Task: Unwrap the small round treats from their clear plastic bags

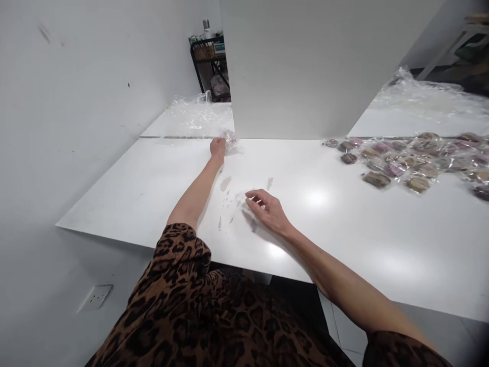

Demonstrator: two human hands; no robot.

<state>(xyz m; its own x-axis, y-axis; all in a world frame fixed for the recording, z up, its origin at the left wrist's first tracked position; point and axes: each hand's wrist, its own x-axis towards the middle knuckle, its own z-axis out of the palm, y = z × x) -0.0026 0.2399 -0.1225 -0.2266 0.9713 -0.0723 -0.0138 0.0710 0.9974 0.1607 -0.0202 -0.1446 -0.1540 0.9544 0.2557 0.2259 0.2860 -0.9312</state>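
My left hand (pixel 217 148) reaches to the far side of the white table, fingers closed at a crinkled clear plastic packet (pixel 230 141) with a pinkish tint. What lies inside the packet is too blurred to name. Closer to me, my right hand (pixel 269 208) hovers low over the tabletop (pixel 305 229). Its thumb and fingers are curved and apart, and nothing shows between them. Greyish smears and small flakes (pixel 226 184) mark the surface between my two hands.
Several wrapped round pieces (pixel 416 158), brown, tan and pink, lie at the right. Loose clear plastic bags (pixel 194 114) are heaped at the back left, with more plastic (pixel 428 99) at the back right. A tall white panel (pixel 305 66) rises along the far edge. A black shelf (pixel 208 58) stands beyond.
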